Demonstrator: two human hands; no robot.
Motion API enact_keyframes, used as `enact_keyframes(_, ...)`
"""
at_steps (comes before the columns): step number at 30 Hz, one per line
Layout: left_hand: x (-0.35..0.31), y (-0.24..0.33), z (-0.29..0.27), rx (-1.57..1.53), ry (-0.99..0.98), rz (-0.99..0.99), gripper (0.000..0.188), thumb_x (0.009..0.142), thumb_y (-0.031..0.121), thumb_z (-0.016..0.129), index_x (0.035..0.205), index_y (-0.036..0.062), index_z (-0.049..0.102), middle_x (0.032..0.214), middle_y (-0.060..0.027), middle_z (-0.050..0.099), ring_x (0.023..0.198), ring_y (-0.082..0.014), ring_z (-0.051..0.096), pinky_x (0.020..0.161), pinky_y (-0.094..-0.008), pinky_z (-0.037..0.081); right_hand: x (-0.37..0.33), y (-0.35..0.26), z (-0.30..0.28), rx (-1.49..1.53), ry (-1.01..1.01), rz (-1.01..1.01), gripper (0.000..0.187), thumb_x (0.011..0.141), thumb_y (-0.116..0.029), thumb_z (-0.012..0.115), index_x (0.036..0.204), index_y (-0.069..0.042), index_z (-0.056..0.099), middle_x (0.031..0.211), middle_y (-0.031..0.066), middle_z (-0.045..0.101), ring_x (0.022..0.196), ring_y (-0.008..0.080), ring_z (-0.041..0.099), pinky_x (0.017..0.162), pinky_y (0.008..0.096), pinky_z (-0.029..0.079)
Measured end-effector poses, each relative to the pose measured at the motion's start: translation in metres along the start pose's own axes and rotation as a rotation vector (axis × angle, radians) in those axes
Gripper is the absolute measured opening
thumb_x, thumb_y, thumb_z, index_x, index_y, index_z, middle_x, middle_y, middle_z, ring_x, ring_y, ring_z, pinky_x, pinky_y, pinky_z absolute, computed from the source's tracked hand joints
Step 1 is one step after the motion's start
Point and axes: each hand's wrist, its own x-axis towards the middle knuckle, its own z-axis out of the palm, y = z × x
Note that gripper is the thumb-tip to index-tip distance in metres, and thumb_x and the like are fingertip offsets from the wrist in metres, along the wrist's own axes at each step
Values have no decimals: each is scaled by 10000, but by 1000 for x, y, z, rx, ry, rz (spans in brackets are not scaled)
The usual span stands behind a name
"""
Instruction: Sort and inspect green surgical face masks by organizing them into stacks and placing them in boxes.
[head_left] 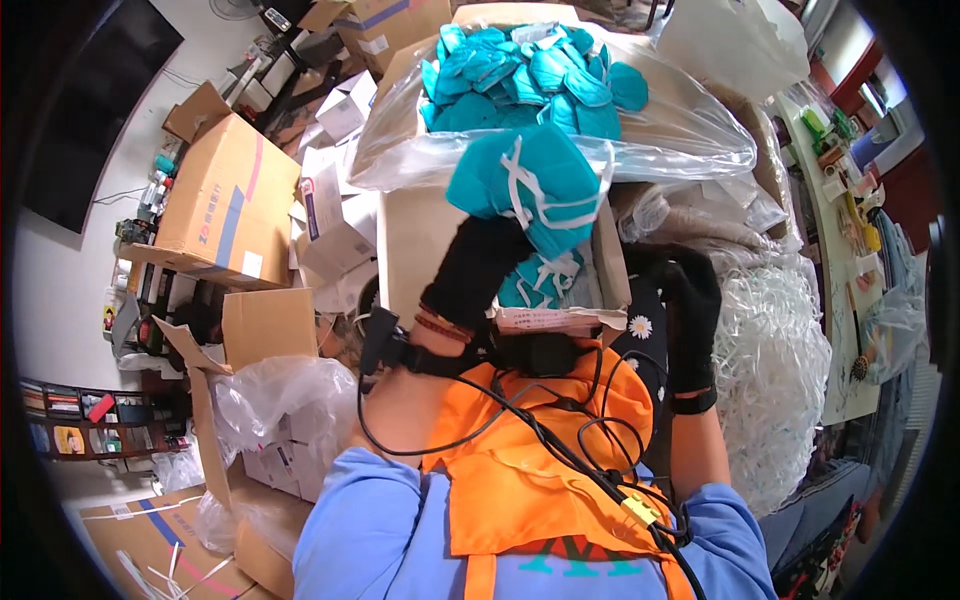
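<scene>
My left hand (482, 255), in a black glove, grips a teal cup-shaped face mask (572, 185) with white straps hanging across it. Whether more than one mask is stacked there I cannot tell. The mask is held up above an open cardboard box (402, 255) in front of me. Inside that box lie more teal masks with white straps (540, 284). My right hand (688, 300), also black-gloved, is to the right of the box, beside a heap of white elastic straps (768, 370). Its fingers blend into dark flower-patterned cloth, so their pose is unclear.
Beyond the box, a plastic-lined carton (690, 140) holds a pile of teal masks (530, 75). Cartons stand at the left, one big and closed-sided (225, 200), one open with clear plastic (290, 400). Cables (530, 420) run over my orange apron. A cluttered table (850, 330) is at right.
</scene>
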Motion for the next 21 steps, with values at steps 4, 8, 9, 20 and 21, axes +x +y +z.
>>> enact_keyframes(4,-10,23,9,-263,-29,-94,156,836,128,633,972,61,668,932,-94,645,869,-243,601,758,-375,478,-8,-31,39,87,-79,-8,219,898,-92,616,1110,-35,607,997,37,637,869,104,580,737,232,475)
enact_keyframes(8,-11,37,10,-609,-98,-548,249,846,104,610,1079,15,610,966,-78,628,844,-152,581,740,-280,499,0,-29,38,86,-89,-81,232,869,-85,658,1090,-35,609,977,44,633,873,110,575,737,230,474)
enact_keyframes(9,-13,35,12,-599,-51,-459,281,844,101,609,1111,14,596,994,-80,628,866,-157,585,766,-290,501,1,-30,41,87,-112,-121,235,859,-82,671,1081,-34,610,965,43,631,867,114,574,733,230,473)
enact_keyframes(20,-24,26,13,-466,-80,191,365,925,170,563,1256,20,529,1185,-75,582,991,-186,603,889,-308,493,-10,-8,47,-518,-110,-296,187,804,-40,683,970,-31,596,798,99,603,763,197,609,690,303,485)
enact_keyframes(21,-24,28,9,-544,-113,109,364,939,199,554,1256,22,529,1199,-76,575,998,-178,603,886,-304,497,-9,-4,46,-493,-77,-295,182,805,-27,672,970,-32,595,792,97,603,762,207,614,689,307,487)
